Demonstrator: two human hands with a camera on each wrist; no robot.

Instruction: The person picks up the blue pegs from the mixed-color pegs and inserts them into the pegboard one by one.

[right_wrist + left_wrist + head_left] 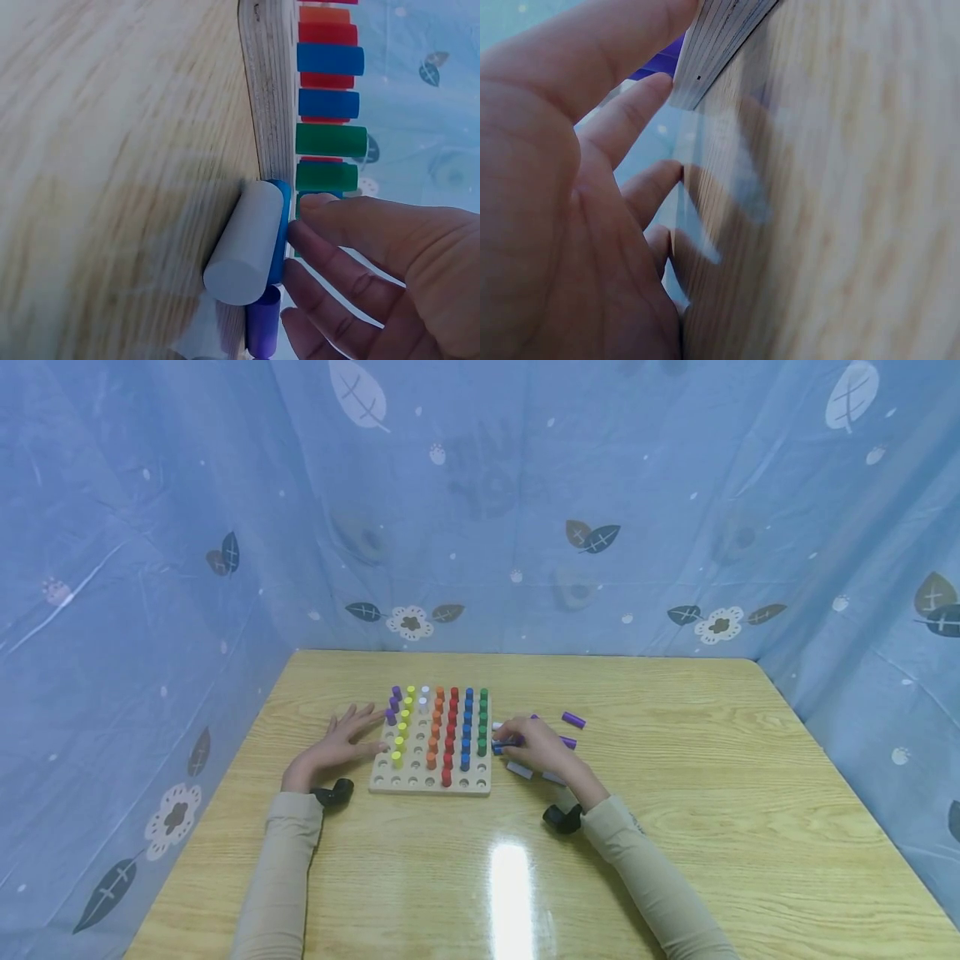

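Observation:
In the head view a wooden pegboard (431, 789) bears upright pegs in colour rows: purple, yellow, white, orange, red, blue and green. My left hand (341, 745) lies at its left side with fingers spread. The left wrist view shows the left hand's fingers (634, 116) against the board's side edge (724, 45). Beside the board's right edge, my right hand (534, 745) reaches down to loose pegs. Its relaxed fingertips are close to a blue peg (278, 247), partly hidden behind a white peg (244, 251); whether they touch is unclear. No peg shows between the fingers.
A purple peg (573, 720) lies apart on the wooden table (675, 777), right of the board. A white peg (520, 770) and several other loose pegs lie around my right hand. A patterned blue curtain (510, 510) encloses the table's back and sides.

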